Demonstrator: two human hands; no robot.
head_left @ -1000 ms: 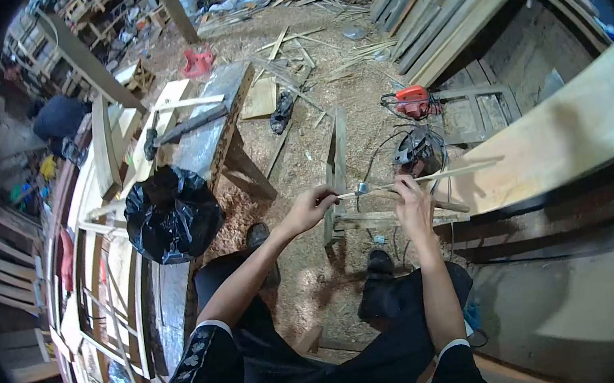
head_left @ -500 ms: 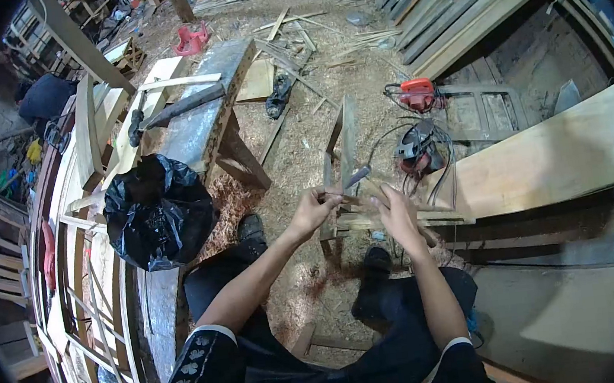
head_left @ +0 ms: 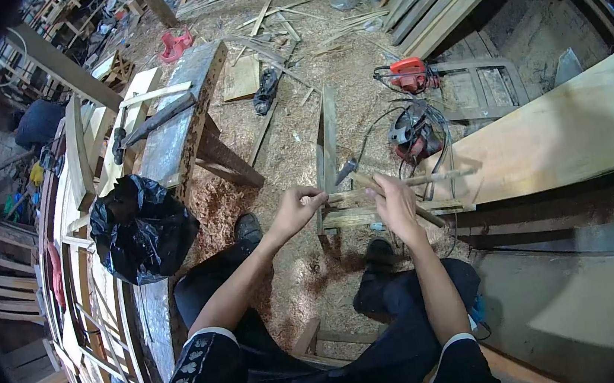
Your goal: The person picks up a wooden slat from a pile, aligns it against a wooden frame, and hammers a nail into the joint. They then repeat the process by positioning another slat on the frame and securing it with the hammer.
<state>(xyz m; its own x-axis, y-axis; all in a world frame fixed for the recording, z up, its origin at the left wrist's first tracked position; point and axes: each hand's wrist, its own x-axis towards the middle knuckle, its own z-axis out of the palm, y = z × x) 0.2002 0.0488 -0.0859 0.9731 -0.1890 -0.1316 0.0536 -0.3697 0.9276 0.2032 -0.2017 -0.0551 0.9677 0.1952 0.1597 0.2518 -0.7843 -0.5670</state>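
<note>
My right hand (head_left: 397,204) is closed around the wooden handle of a hammer (head_left: 428,215). The dark hammer head points up and left, above a narrow wooden frame (head_left: 392,213). To its left, my left hand (head_left: 298,211) has thumb and forefinger pinched together at the frame's left end; whatever they hold is too small to make out. A thin wooden strip (head_left: 444,175), smeared by motion at its right end, stretches rightward from behind my right hand, over the frame.
A red-and-black power tool (head_left: 415,135) with a coiled cable lies beyond the frame, near a red tool (head_left: 413,76). A wide plank (head_left: 541,137) extends right. At left, a black plastic bag (head_left: 142,227) sits beside a workbench (head_left: 183,77). Wood shavings cover the floor.
The view has shifted slightly, so most of the scene sits further left. My hands have moved a little apart. The thin strip's blurred right end now shows beyond my right hand.
</note>
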